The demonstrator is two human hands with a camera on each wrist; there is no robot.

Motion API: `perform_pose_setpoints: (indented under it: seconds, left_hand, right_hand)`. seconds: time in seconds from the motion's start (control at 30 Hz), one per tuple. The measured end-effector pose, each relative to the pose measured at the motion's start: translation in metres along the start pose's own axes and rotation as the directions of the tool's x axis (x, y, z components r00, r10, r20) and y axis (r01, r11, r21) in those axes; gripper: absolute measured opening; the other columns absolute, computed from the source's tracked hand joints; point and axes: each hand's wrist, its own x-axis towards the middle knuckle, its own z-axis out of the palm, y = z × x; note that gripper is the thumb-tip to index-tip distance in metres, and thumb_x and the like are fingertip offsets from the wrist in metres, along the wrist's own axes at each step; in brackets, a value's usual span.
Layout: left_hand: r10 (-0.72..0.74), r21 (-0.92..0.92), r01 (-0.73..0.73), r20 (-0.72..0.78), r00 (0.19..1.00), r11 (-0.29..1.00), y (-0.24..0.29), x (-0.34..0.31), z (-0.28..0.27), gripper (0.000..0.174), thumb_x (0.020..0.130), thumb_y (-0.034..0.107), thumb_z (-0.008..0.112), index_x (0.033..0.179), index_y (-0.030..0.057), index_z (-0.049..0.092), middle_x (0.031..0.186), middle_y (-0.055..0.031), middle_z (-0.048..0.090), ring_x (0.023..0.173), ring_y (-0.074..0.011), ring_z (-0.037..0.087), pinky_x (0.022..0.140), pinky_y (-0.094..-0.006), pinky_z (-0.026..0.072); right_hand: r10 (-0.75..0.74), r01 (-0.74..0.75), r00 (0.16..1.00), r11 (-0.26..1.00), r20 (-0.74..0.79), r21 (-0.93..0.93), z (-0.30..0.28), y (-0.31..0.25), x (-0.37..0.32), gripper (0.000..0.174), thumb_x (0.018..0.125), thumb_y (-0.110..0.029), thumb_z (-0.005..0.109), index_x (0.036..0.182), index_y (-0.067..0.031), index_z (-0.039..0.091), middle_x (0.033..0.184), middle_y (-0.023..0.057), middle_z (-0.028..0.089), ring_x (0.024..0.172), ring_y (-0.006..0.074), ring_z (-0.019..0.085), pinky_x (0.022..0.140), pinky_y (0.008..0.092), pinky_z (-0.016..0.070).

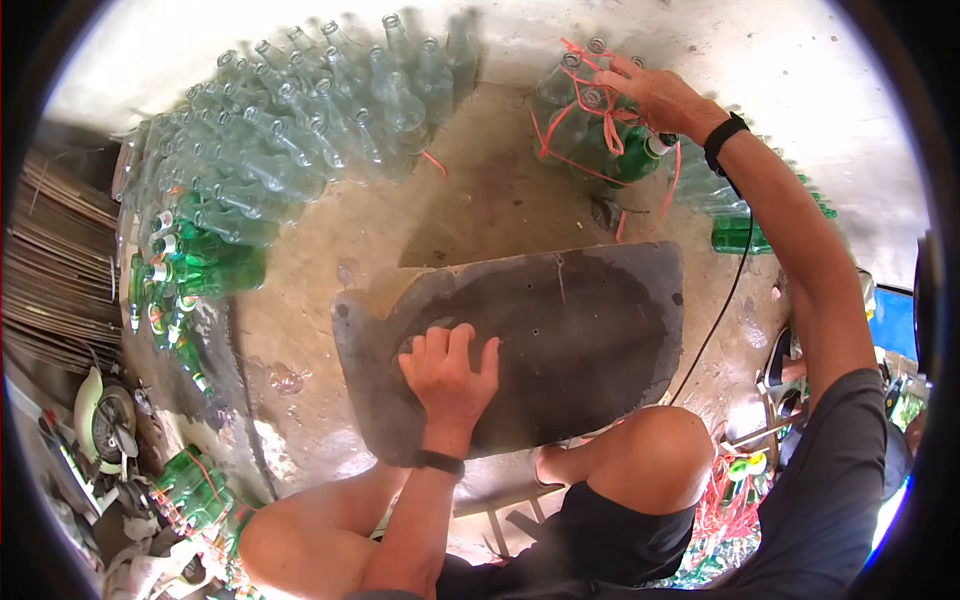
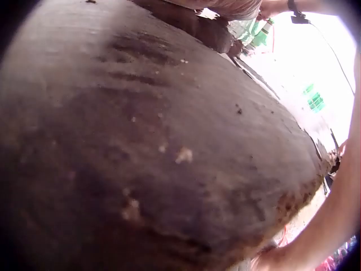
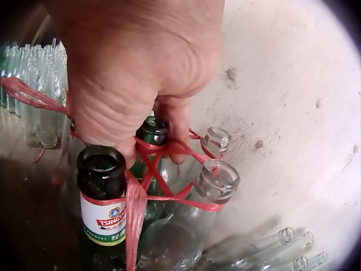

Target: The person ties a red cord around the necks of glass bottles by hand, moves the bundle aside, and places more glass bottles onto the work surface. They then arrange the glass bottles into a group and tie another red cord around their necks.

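Note:
My right hand (image 1: 660,98) grips a bundle of glass bottles (image 3: 194,226) by the necks, among red plastic strings (image 3: 161,172) that loop and cross between them. The bundle stands close to the wall and mixes clear bottles with green ones. One green bottle (image 3: 101,220) at its near side carries a white neck label. Part of the fingers is hidden behind my palm in the right wrist view. My left hand (image 1: 445,370) rests on a dark, worn slab (image 1: 590,330) in front of my knees, with the thumb spread to the right.
Many clear bottles (image 1: 290,140) stand in rows at the back left, with green ones (image 1: 215,270) nearer. More bottles (image 3: 254,251) stand along the wall at the right. A tied green bundle (image 1: 190,480) is at lower left. A black cable (image 1: 725,310) hangs from my right wrist.

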Motion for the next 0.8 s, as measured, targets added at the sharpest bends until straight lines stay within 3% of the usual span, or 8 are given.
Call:
perform_pose_setpoints:
  seconds: [0.2,0.27,0.5,0.57,0.73,0.8]
  left_hand:
    - [-0.008,-0.002,0.008,0.014,1.000,1.000,0.000,0.000,0.000,0.029,0.072,0.026,0.086,0.090,0.0160,0.065,0.088,-0.0008,0.057,0.081,-0.0253,0.054,0.072,-0.0402,0.0351]
    - [0.001,0.006,-0.001,0.012,1.000,1.000,0.000,0.002,-0.001,0.028,0.074,0.028,0.085,0.091,0.0168,0.066,0.087,-0.0006,0.057,0.080,-0.0248,0.054,0.071,-0.0400,0.0345]
    - [0.010,0.012,-0.010,0.004,1.000,1.000,0.000,0.002,0.001,0.026,0.075,0.030,0.084,0.090,0.0179,0.066,0.083,-0.0006,0.056,0.078,-0.0243,0.053,0.069,-0.0399,0.0339]
    - [-0.004,0.009,0.004,0.017,1.000,1.000,0.001,0.001,0.000,0.028,0.073,0.028,0.085,0.090,0.0174,0.065,0.085,-0.0007,0.057,0.080,-0.0248,0.054,0.071,-0.0400,0.0349]
    - [-0.011,0.012,0.011,0.025,1.000,1.000,0.001,0.001,0.000,0.029,0.071,0.025,0.086,0.090,0.0167,0.065,0.087,-0.0009,0.058,0.082,-0.0255,0.055,0.073,-0.0398,0.0359]
    - [0.007,0.001,-0.007,0.001,1.000,1.000,0.001,0.002,0.000,0.026,0.075,0.030,0.084,0.089,0.0180,0.065,0.083,-0.0009,0.056,0.079,-0.0249,0.053,0.069,-0.0401,0.0339]
  right_hand:
    - [0.012,-0.012,1.000,1.000,-0.002,0.011,0.016,0.010,0.008,0.074,0.070,0.009,0.078,0.131,-0.0209,0.048,0.145,0.0073,0.047,0.101,0.0414,0.067,0.072,0.0500,0.0575]
    - [-0.101,0.105,0.990,0.994,-0.102,0.033,0.021,0.016,0.006,0.077,0.071,0.008,0.079,0.133,-0.0207,0.044,0.142,0.0092,0.048,0.091,0.0408,0.068,0.069,0.0491,0.0584]
    - [-0.056,0.057,0.997,0.998,-0.056,0.011,0.026,0.025,-0.003,0.077,0.070,0.010,0.078,0.132,-0.0211,0.045,0.142,0.0084,0.048,0.091,0.0410,0.067,0.069,0.0482,0.0580]
    - [-0.069,0.069,0.994,0.998,-0.086,-0.006,0.027,0.028,-0.002,0.070,0.072,0.004,0.080,0.129,-0.0191,0.048,0.148,0.0089,0.047,0.092,0.0411,0.068,0.069,0.0479,0.0578]
    - [-0.059,0.055,0.997,0.996,-0.046,-0.074,0.030,0.031,-0.004,0.070,0.071,0.002,0.081,0.129,-0.0176,0.047,0.147,0.0084,0.048,0.092,0.0393,0.069,0.069,0.0463,0.0590]
    - [-0.059,0.055,0.997,0.995,-0.049,-0.083,0.029,0.032,-0.004,0.069,0.071,0.003,0.081,0.128,-0.0172,0.047,0.147,0.0081,0.048,0.092,0.0388,0.069,0.068,0.0453,0.0595]
